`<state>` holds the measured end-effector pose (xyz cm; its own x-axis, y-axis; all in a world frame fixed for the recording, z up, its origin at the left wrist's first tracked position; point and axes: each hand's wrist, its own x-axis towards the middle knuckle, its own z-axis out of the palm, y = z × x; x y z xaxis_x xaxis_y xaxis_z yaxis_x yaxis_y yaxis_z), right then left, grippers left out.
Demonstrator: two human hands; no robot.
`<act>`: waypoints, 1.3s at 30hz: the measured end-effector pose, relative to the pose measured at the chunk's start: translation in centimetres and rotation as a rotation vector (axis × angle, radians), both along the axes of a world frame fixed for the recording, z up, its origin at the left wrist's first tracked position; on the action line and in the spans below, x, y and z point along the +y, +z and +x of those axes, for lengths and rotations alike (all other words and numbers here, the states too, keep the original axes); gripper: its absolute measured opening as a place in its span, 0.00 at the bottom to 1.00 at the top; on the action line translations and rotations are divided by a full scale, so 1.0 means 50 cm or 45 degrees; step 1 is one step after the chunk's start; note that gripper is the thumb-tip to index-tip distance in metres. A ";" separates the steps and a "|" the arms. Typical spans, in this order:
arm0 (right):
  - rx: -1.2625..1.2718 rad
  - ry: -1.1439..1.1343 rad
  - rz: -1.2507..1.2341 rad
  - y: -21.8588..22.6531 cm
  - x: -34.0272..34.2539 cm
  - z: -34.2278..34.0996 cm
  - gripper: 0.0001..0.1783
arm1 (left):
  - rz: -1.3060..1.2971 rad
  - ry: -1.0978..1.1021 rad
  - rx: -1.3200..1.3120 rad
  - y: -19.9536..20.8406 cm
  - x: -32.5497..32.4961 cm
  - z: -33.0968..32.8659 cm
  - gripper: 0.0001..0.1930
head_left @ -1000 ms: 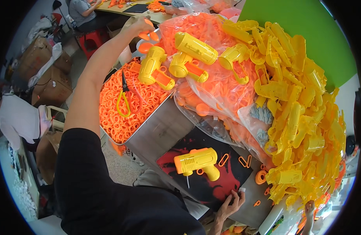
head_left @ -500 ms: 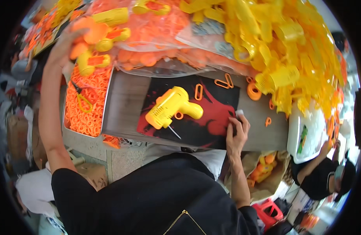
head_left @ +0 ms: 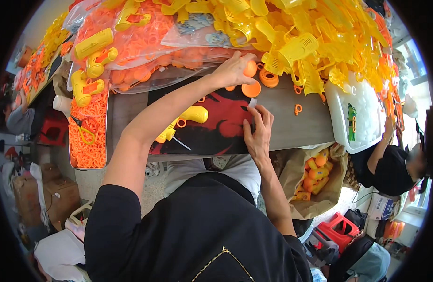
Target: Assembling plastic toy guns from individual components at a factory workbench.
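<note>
My left hand [head_left: 230, 71] reaches across to the far right part of the black-and-red mat [head_left: 219, 134]. Its fingers and thumb curve around an orange round cap [head_left: 249, 68]. A second orange cup-shaped cap [head_left: 251, 89] lies beside the thumb, and another peeks out below the hand. My right hand [head_left: 259, 131] rests on the mat's right edge, fingers loosely bent and apart. A small whitish piece [head_left: 252, 102] shows at its index fingertip; whether it is held is unclear. A yellow toy gun [head_left: 195, 114] with an orange trigger ring lies partly behind my left forearm, a thin white rod [head_left: 181, 144] sticking out.
An orange-ring-filled tray [head_left: 88, 152] with yellow-handled scissors [head_left: 88, 134] stands left. Bags of orange parts [head_left: 146, 54] and heaped yellow shells [head_left: 296, 47] line the back. Right are orange rolls [head_left: 268, 79], a white bin [head_left: 341, 124] and a paper bag [head_left: 291, 176]. A co-worker [head_left: 392, 164] sits far right.
My left hand has swung from the far left over to the right side of the mat, bringing orange caps along. My right hand stays by the mat's right edge. The whole view has shifted.
</note>
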<state>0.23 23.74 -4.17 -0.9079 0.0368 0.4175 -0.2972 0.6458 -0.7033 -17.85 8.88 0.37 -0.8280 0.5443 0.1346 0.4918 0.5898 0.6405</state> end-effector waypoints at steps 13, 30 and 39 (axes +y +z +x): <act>-0.014 -0.066 -0.059 0.003 0.004 0.006 0.16 | 0.516 0.357 0.011 0.052 -0.278 0.178 0.20; 0.401 0.175 0.897 0.026 -0.031 -0.200 0.10 | 0.479 0.572 -0.211 0.022 -0.346 0.339 0.37; -0.206 0.307 -0.270 0.073 0.018 -0.211 0.10 | 0.587 0.410 -0.129 0.053 -0.275 0.365 0.40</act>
